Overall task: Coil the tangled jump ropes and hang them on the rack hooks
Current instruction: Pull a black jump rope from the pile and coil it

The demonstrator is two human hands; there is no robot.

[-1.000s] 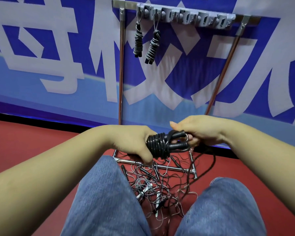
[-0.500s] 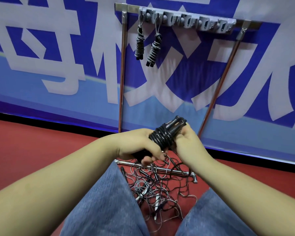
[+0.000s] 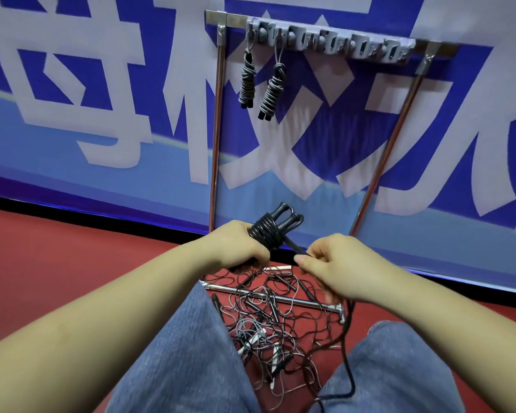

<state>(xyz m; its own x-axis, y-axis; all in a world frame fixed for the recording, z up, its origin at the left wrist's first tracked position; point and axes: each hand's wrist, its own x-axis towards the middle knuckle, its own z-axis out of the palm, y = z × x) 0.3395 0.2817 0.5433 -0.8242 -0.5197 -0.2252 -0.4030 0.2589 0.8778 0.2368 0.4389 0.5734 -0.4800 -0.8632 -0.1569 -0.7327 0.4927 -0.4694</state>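
Two coiled ropes (image 3: 258, 84) hang on rack hooks (image 3: 331, 44); third coil (image 3: 268, 234) gripped in left hand (image 3: 239, 248), right hand (image 3: 331, 263) pinching its loose tail mid-wrap; tangled pile (image 3: 274, 323) on floor remains, several hooks free.

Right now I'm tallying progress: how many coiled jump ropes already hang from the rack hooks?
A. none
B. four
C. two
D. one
C: two coiled ropes hang side by side from the hooks at the left end of the rack; a third bundle is in the left hand, with its loose end pinched by the right hand.
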